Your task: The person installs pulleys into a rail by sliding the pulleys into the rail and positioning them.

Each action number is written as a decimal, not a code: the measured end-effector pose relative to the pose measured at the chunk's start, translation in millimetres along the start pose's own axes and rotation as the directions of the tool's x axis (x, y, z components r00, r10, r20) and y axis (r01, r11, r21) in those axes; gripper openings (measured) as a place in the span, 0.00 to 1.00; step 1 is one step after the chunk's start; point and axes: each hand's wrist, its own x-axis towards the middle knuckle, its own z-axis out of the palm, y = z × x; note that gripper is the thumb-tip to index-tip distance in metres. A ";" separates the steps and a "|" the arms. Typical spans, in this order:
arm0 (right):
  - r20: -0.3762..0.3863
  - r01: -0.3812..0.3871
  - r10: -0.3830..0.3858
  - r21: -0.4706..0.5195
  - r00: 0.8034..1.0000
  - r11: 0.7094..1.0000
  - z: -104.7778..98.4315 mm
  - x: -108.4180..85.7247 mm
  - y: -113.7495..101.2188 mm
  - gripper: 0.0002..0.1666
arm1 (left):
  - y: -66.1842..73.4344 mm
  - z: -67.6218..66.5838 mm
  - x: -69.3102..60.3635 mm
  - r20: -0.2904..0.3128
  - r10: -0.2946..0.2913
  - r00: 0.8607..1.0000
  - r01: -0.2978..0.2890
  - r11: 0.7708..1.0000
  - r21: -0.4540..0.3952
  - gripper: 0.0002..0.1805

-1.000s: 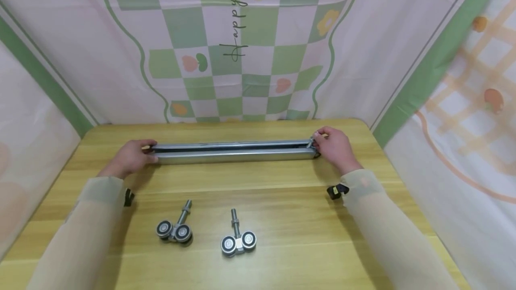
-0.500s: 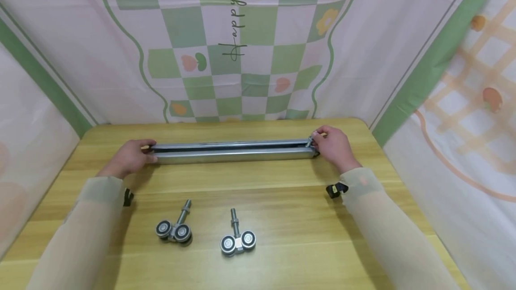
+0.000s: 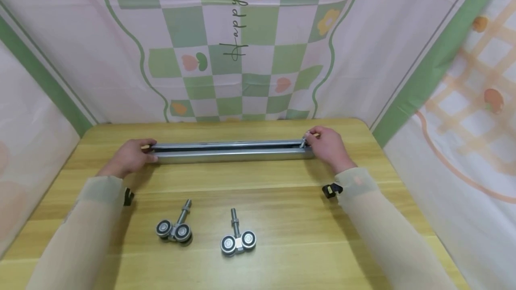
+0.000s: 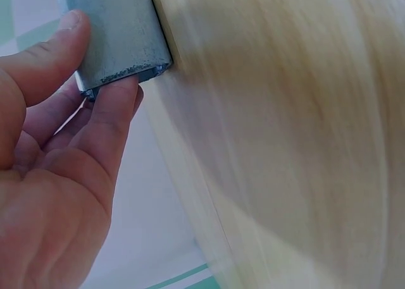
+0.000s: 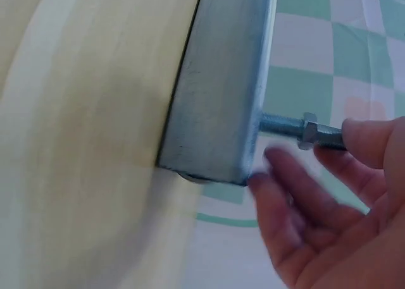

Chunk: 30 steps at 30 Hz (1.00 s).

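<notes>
A metal rail [image 3: 234,156] lies across the far part of the table, its slot facing up. At its left end my left hand [image 3: 130,158] grips it, thumb on the near side; in the left wrist view the thumb lies on the rail [image 4: 123,36] and fingers of the hand [image 4: 69,137] touch its end. My right hand [image 3: 328,147] pinches a threaded bolt [image 5: 281,125] with a nut, which sticks out of the slot at the right end. In the right wrist view a rounded edge shows under the rail's end, beside the hand [image 5: 335,219].
Two roller trolleys with upright bolts lie nearer on the wooden table [image 3: 282,218]: one at left [image 3: 174,231], one near the middle [image 3: 238,242]. A patterned cloth [image 3: 258,57] hangs behind the table, with more cloth at both sides.
My right hand and the bolt it pinches have moved a little left along the rail. The left hand, the rail and the two trolleys have stayed in place.
</notes>
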 end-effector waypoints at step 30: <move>-0.095 0.294 -0.322 -0.231 0.942 0.928 41.3 4.6 -64.3 0.11 | 1.4 -0.7 -1.5 -0.008 -0.015 1.000 0.015 1.000 0.017 0.35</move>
